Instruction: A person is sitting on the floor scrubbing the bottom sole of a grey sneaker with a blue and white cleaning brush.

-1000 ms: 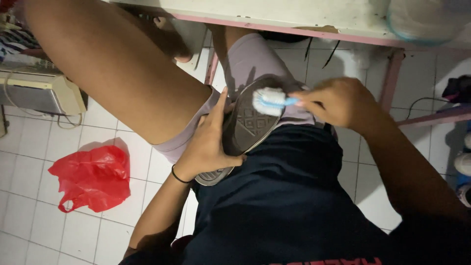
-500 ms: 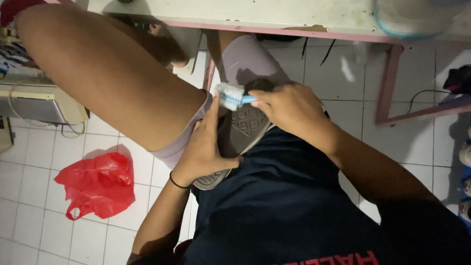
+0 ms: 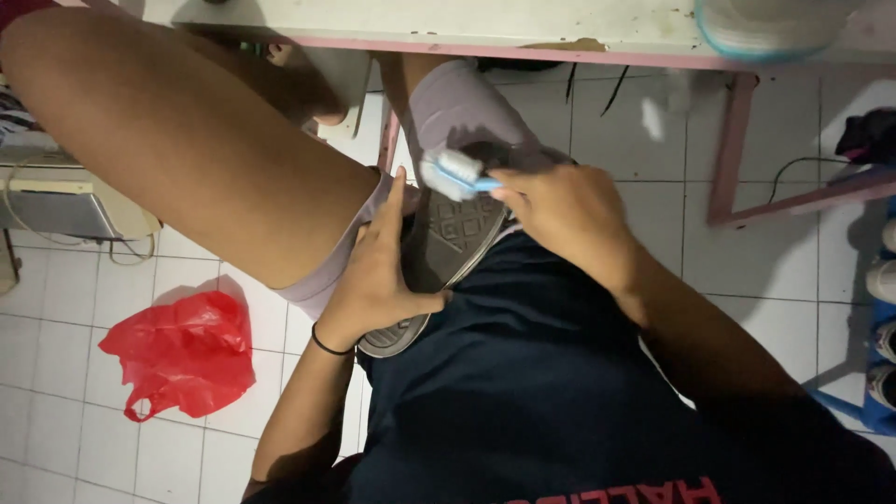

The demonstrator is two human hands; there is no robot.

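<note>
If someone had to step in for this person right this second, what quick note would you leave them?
Left hand: grips the grey shoe sole-up on the lap.
Right hand: holds a blue-handled brush, bristles at the toe end of the sole.
Nearby: red plastic bag on the tiled floor to the left, pink-edged table ahead.
Done: brush is on the sole; how clean it is cannot be told.
Left: the heel end looks unbrushed, hedged.
</note>
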